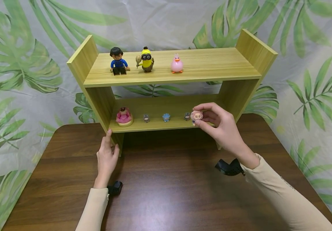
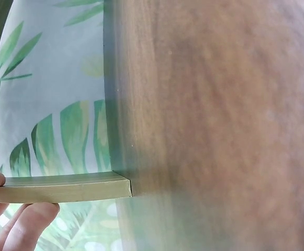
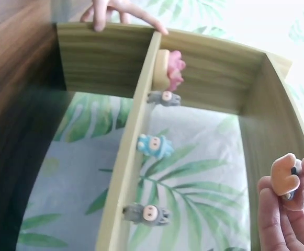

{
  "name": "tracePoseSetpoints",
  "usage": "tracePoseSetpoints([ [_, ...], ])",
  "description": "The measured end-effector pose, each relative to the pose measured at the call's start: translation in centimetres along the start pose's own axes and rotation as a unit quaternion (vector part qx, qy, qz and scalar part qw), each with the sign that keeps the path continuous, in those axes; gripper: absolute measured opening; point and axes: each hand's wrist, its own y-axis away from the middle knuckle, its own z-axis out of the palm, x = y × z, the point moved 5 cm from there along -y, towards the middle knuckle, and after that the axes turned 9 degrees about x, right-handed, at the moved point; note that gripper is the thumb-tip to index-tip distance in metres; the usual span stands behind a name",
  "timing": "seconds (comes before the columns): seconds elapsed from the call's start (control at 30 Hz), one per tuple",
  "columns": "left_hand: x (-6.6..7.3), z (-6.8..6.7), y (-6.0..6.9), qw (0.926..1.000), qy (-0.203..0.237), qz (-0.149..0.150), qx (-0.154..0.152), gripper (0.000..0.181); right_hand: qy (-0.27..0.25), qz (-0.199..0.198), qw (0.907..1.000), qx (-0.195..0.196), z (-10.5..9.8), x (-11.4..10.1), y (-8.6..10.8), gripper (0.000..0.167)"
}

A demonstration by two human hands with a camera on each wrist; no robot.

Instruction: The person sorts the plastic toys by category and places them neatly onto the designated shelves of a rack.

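Observation:
My right hand (image 1: 223,126) pinches a small pink figurine with a round pale face (image 1: 196,116) between thumb and fingers, at the front of the lower shelf's right part. In the right wrist view the figurine (image 3: 285,177) shows an orange-pink side. Just left of it stands a small grey figurine (image 1: 186,116). At the left, my left hand (image 1: 107,157) holds the front edge of the wooden shelf's side panel (image 2: 83,191), with the thumb on one side and fingers on the other. Its index fingertip touches near the lower board's corner.
On the lower board (image 1: 154,128) stand a pink bear figurine (image 1: 124,117), a grey figurine (image 1: 146,118) and a blue figurine (image 1: 166,117). The upper board bears a blue-shirted doll (image 1: 119,62), a yellow Minion (image 1: 146,60) and a pink duck (image 1: 177,65). A brown table (image 1: 166,189) supports the shelf.

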Motion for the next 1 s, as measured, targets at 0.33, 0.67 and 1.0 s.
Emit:
tracePoseSetpoints([
  [0.33, 0.0, 0.0, 0.0, 1.0, -0.003, 0.001, 0.001, 0.09, -0.004, -0.026, 0.9994, 0.023, -0.8, -1.0, -1.1, 0.032],
  [0.67, 0.0, 0.0, -0.1, 1.0, -0.002, 0.003, 0.001, 0.09, -0.034, -0.056, 0.9974, 0.03, -1.7, -2.4, -2.4, 0.031],
  [1.0, 0.0, 0.0, -0.1, 1.0, -0.003, 0.002, 0.0, 0.09, -0.05, -0.061, 0.9956, 0.051, -2.7, -3.7, -4.0, 0.031],
])
